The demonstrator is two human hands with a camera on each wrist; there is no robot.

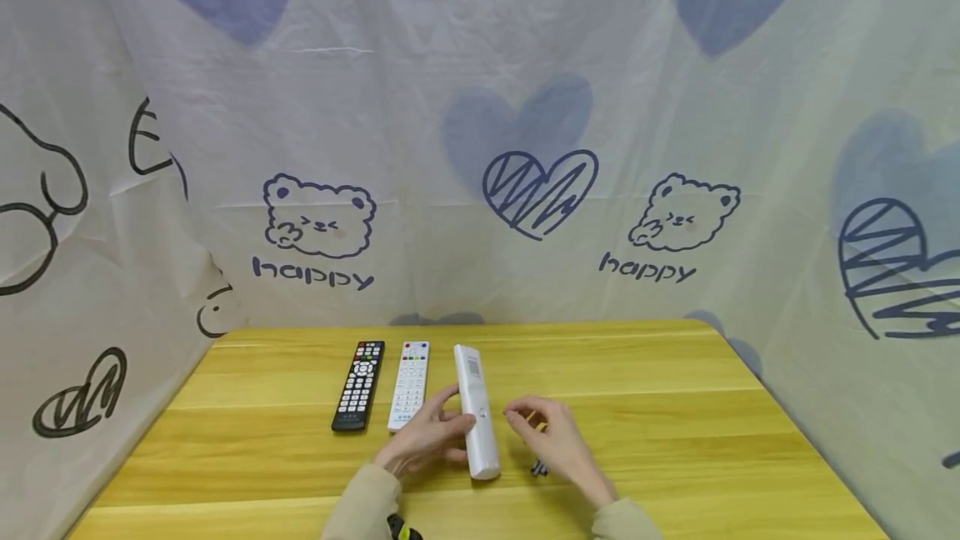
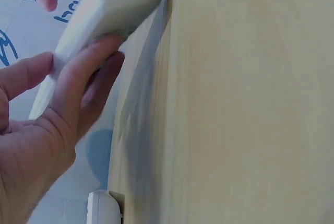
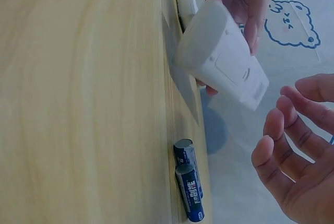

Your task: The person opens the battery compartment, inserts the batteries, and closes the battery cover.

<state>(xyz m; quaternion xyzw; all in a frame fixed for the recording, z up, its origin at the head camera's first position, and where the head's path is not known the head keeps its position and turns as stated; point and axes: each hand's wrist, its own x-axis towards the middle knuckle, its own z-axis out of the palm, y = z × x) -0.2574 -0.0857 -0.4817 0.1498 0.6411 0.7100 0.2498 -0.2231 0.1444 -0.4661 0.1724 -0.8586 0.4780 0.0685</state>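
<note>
My left hand (image 1: 431,432) grips a white remote control (image 1: 477,415) around its lower half, thumb on one side and fingers on the other. The remote is held raised over the table, its face with a battery cover (image 3: 233,66) turned toward the right hand. My right hand (image 1: 551,436) hovers just right of the remote, fingers loosely bent, holding nothing. Beneath it, two blue batteries (image 3: 189,192) lie side by side on the table; the right hand partly hides them in the head view.
Left of the held remote, a black remote (image 1: 358,386) and another white remote (image 1: 411,382) lie on the wooden table (image 1: 675,423). A printed curtain (image 1: 435,273) hangs behind the table and at both sides.
</note>
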